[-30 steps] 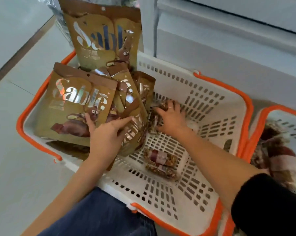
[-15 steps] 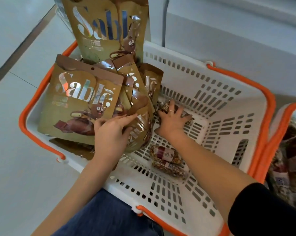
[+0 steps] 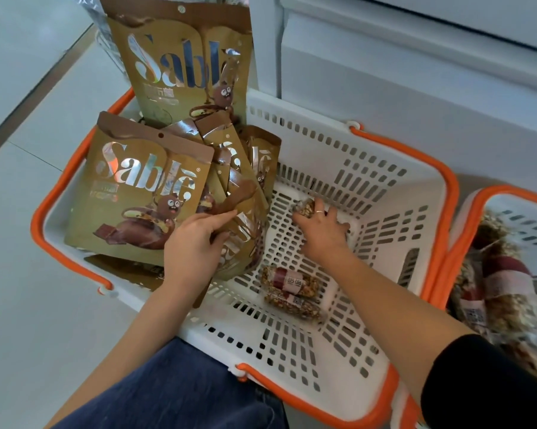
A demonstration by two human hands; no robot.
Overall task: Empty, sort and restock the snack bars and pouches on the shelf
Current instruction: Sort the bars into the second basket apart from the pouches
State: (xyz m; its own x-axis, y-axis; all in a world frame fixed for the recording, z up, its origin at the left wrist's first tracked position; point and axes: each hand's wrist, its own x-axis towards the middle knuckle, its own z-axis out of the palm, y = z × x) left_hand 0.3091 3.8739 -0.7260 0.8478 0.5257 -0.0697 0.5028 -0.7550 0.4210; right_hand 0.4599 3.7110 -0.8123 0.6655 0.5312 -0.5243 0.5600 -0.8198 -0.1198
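Note:
A white basket (image 3: pixel 384 156) with orange handles sits on the floor. Several gold Sable pouches (image 3: pixel 137 187) lean in its left half, and one tall pouch (image 3: pixel 183 63) stands at the back. My left hand (image 3: pixel 193 243) rests against the pouches with fingers straight, holding them aside. On the basket floor beside the pouches, my right hand (image 3: pixel 321 230) curls its fingers round a clear-wrapped nut bar (image 3: pixel 306 207). Two more nut bars (image 3: pixel 292 291) lie on the basket floor nearer to me.
A second orange-handled basket (image 3: pixel 508 209) at the right edge holds several nut bars (image 3: pixel 502 292). A white shelf unit (image 3: pixel 415 72) stands behind both baskets. Pale floor tiles (image 3: pixel 29 119) spread to the left. My knee in blue jeans (image 3: pixel 174 388) touches the basket's near edge.
My right hand has drawn its spread fingers together round the nut bar beside the pouches. The left hand stays against the pouches. The view has shifted slightly.

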